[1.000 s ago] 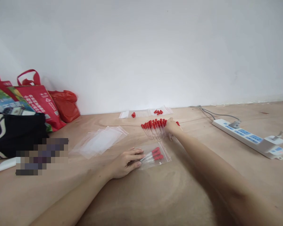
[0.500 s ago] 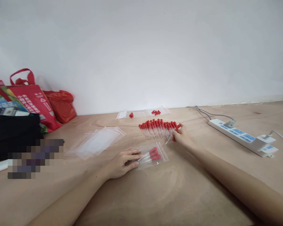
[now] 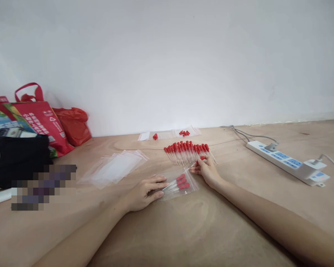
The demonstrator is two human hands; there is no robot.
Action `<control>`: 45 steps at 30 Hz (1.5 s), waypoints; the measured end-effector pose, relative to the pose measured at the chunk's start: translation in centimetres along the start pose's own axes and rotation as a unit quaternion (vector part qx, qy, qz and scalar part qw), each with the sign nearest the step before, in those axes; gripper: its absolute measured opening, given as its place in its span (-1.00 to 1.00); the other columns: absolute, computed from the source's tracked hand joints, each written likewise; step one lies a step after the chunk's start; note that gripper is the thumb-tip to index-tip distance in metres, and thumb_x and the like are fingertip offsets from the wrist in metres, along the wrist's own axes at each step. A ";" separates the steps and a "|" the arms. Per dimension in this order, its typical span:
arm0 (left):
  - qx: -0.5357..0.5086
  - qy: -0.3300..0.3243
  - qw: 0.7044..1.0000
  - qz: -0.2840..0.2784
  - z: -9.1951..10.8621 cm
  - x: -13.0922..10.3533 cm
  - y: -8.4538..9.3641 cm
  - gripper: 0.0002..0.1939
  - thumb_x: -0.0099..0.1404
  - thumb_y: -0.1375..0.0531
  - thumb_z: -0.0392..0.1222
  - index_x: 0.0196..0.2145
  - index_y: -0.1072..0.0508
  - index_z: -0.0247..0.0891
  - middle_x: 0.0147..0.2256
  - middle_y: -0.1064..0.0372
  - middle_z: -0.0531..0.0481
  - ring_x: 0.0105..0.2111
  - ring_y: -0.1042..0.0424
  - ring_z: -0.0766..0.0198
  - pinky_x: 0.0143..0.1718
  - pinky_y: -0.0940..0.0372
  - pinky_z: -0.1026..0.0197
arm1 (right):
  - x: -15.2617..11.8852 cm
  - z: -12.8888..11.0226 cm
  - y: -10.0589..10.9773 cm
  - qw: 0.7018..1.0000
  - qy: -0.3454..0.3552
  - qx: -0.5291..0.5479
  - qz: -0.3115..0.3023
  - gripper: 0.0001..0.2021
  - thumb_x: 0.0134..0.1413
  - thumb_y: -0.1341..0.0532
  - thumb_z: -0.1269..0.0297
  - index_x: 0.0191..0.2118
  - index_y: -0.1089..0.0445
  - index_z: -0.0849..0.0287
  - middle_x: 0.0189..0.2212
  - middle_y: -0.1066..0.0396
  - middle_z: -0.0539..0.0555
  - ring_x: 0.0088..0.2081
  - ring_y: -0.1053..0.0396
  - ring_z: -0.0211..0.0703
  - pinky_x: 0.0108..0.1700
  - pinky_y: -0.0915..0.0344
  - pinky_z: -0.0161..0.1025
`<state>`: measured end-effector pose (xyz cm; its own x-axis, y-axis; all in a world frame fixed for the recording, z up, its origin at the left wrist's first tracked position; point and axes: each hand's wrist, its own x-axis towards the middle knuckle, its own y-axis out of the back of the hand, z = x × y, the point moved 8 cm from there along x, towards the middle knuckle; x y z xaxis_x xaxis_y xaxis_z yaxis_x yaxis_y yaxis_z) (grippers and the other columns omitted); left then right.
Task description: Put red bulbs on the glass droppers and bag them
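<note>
Between the fingers of my right hand (image 3: 207, 171) is a glass dropper (image 3: 202, 158) with a red rubber bulb, its clear tube pointing down and left to the edge of a clear zip bag (image 3: 193, 182). Several red-bulbed droppers (image 3: 180, 181) lie inside that bag, bulbs toward the right. My left hand (image 3: 146, 193) grips the bag's left end, thumb in front and fingers behind. Just beyond, a fanned row of red-bulbed droppers (image 3: 187, 146) lies on the wooden table (image 3: 195, 230). Whether the held tube's tip is inside the bag I cannot tell.
Flat clear zip bags (image 3: 114, 168) lie stacked at left. Near the wall are loose red bulbs (image 3: 184, 132) and thin clear tubes (image 3: 165, 134) on plastic bags. A white power strip (image 3: 284, 159) with cables stands right; a red shopping bag (image 3: 44, 122) and black bag (image 3: 19, 159) stand left.
My right hand has moved left and toward me with the dropper, from the row's right end to the zip bag. The left hand and bag have stayed in place.
</note>
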<state>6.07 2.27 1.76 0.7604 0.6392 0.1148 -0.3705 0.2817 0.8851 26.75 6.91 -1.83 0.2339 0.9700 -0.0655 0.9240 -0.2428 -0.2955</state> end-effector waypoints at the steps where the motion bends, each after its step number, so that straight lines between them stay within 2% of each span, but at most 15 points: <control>1: 0.000 0.001 1.000 0.000 0.1 0.0 0.0 -0.64 0.28 0.00 -0.10 0.03 -0.25 -0.09 0.07 -0.16 0.00 0.07 -0.13 0.18 0.10 0.00 0.08 | -0.2 0.1 -0.2 1.000 -0.015 0.004 -0.007 -0.81 -0.03 -0.03 0.41 -0.35 0.07 0.07 -0.67 -0.23 -0.16 -0.62 -0.35 -0.27 -0.54 -0.34 -0.30; 4: 0.003 0.020 1.000 0.000 0.0 -0.2 0.0 -0.57 0.27 0.00 -0.08 0.09 -0.14 -0.12 0.08 -0.15 -0.01 0.08 -0.10 0.18 0.10 0.00 0.06 | -0.9 0.3 -0.9 0.997 -0.062 -0.001 -0.043 -0.84 -0.02 -0.01 0.47 -0.38 0.03 0.09 -0.69 -0.24 -0.13 -0.64 -0.34 -0.29 -0.58 -0.31 -0.34; 8: 0.013 0.049 0.999 -0.003 -0.4 -0.4 0.0 -0.54 0.26 0.00 -0.05 0.11 -0.10 -0.14 0.10 -0.11 -0.03 0.08 -0.10 0.15 0.09 -0.02 0.04 | -1.4 0.2 -1.4 0.991 -0.085 -0.011 -0.103 -0.87 -0.02 -0.02 0.47 -0.39 -0.02 0.13 -0.66 -0.31 -0.09 -0.67 -0.30 -0.32 -0.62 -0.26 -0.38; 14: 0.015 0.054 0.998 -0.008 -0.4 -0.3 0.0 -0.53 0.27 0.01 -0.04 0.11 -0.08 -0.13 0.11 -0.08 -0.02 0.09 -0.08 0.15 0.09 -0.02 0.06 | -1.5 0.2 -1.4 0.989 -0.079 -0.043 -0.116 -0.87 -0.06 -0.09 0.44 -0.39 -0.07 0.14 -0.63 -0.34 -0.08 -0.70 -0.27 -0.35 -0.64 -0.23 -0.39; 18: 0.011 0.048 0.999 -0.005 -0.2 -0.2 0.0 -0.54 0.27 0.00 -0.06 0.11 -0.09 -0.15 0.11 -0.09 -0.02 0.08 -0.09 0.16 0.09 -0.03 0.06 | -1.6 0.6 -2.2 0.976 -0.020 -0.136 -0.166 -0.84 -0.16 -0.21 0.31 -0.43 -0.19 0.19 -0.70 -0.23 -0.14 -0.73 -0.17 -0.39 -0.70 -0.13 -0.43; 20: 0.010 0.048 0.999 0.000 -0.2 -0.2 0.1 -0.54 0.26 -0.01 -0.07 0.10 -0.10 -0.16 0.10 -0.10 -0.03 0.08 -0.11 0.15 0.08 -0.04 0.05 | -1.6 0.7 -2.5 0.964 0.019 -0.192 -0.186 -0.81 -0.19 -0.23 0.23 -0.45 -0.25 0.22 -0.66 -0.25 -0.10 -0.70 -0.17 -0.39 -0.67 -0.15 -0.40; 23: 0.011 0.048 0.999 0.002 -0.1 -0.2 0.2 -0.55 0.25 -0.01 -0.08 0.10 -0.11 -0.17 0.09 -0.13 -0.04 0.07 -0.13 0.15 0.07 -0.04 0.04 | -1.8 0.0 -3.2 0.928 0.126 -0.277 -0.217 -0.81 -0.17 -0.21 0.18 -0.49 -0.37 0.23 -0.52 -0.33 0.02 -0.50 -0.27 -0.30 -0.45 -0.26 -0.30; 25: 0.014 0.046 0.999 0.003 -0.1 -0.2 0.2 -0.55 0.25 -0.02 -0.09 0.09 -0.12 -0.17 0.08 -0.13 -0.04 0.06 -0.14 0.15 0.08 -0.03 0.04 | -2.1 -0.6 -3.7 0.899 0.193 -0.321 -0.226 -0.81 -0.11 -0.16 0.20 -0.54 -0.41 0.21 -0.46 -0.35 0.06 -0.35 -0.29 -0.22 -0.26 -0.24 -0.24; 28: 0.017 0.033 0.999 0.006 0.2 -0.1 0.2 -0.55 0.26 -0.02 -0.10 0.09 -0.12 -0.18 0.07 -0.15 -0.05 0.05 -0.15 0.18 0.09 -0.01 0.04 | -1.9 -0.6 -3.8 0.886 0.209 -0.356 -0.213 -0.77 -0.08 -0.13 0.21 -0.60 -0.41 0.20 -0.46 -0.36 0.06 -0.30 -0.27 -0.19 -0.21 -0.21 -0.21; 32: 0.013 0.001 1.000 0.005 0.5 0.0 0.1 -0.61 0.27 -0.01 -0.13 0.06 -0.18 -0.16 0.06 -0.18 -0.03 0.06 -0.15 0.21 0.10 0.00 0.06 | 0.3 0.4 -2.7 0.900 0.101 -0.376 -0.196 -0.84 -0.20 -0.20 0.24 -0.60 -0.36 0.23 -0.60 -0.35 0.02 -0.50 -0.28 -0.25 -0.43 -0.21 -0.31; 34: 0.011 -0.005 1.000 0.003 0.4 0.0 0.0 -0.63 0.28 0.00 -0.14 0.05 -0.21 -0.14 0.06 -0.17 -0.02 0.06 -0.14 0.21 0.10 -0.01 0.07 | 2.1 -0.4 -1.9 0.898 0.093 -0.399 -0.161 -0.91 -0.20 -0.19 0.32 -0.56 -0.34 0.23 -0.61 -0.35 0.01 -0.54 -0.28 -0.28 -0.48 -0.18 -0.36; 35: 0.011 -0.005 1.000 0.003 0.3 0.0 0.0 -0.63 0.28 0.00 -0.14 0.05 -0.21 -0.13 0.07 -0.16 -0.03 0.07 -0.13 0.21 0.09 -0.01 0.07 | 3.1 -1.6 -1.4 0.890 0.123 -0.422 -0.122 -0.95 -0.20 -0.17 0.37 -0.54 -0.33 0.24 -0.57 -0.37 0.01 -0.51 -0.29 -0.29 -0.46 -0.18 -0.38; 37: 0.010 -0.005 1.000 0.005 0.1 0.0 -0.1 -0.63 0.28 0.00 -0.14 0.05 -0.22 -0.13 0.07 -0.15 -0.04 0.07 -0.13 0.21 0.09 -0.01 0.07 | 4.9 -4.1 -0.8 0.847 0.185 -0.497 -0.028 -0.93 -0.18 -0.14 0.41 -0.46 -0.33 0.24 -0.48 -0.40 0.05 -0.43 -0.32 -0.28 -0.39 -0.18 -0.39; 40: 0.007 -0.007 1.000 0.006 -0.1 -0.1 0.0 -0.63 0.27 -0.01 -0.13 0.04 -0.23 -0.14 0.07 -0.16 -0.05 0.06 -0.14 0.19 0.09 -0.02 0.07 | 7.5 -5.3 -0.8 0.793 0.155 -0.588 0.034 -0.81 -0.17 -0.15 0.39 -0.32 -0.33 0.28 -0.37 -0.41 0.16 -0.31 -0.33 -0.19 -0.34 -0.17 -0.36; 45: 0.001 0.000 1.000 -0.001 0.0 -0.1 0.0 -0.64 0.27 -0.01 -0.12 0.03 -0.24 -0.12 0.07 -0.15 -0.03 0.07 -0.13 0.18 0.09 -0.02 0.05 | 9.8 -5.0 -2.2 0.786 0.097 -0.608 0.049 -0.76 -0.22 -0.19 0.40 -0.31 -0.34 0.36 -0.38 -0.40 0.26 -0.33 -0.36 -0.08 -0.42 -0.18 -0.32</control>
<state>5.99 2.23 1.70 0.7611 0.6387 0.1126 -0.3673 0.2814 0.8865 28.54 16.94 2.93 0.2542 0.9553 0.1508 0.4771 -0.2595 0.8397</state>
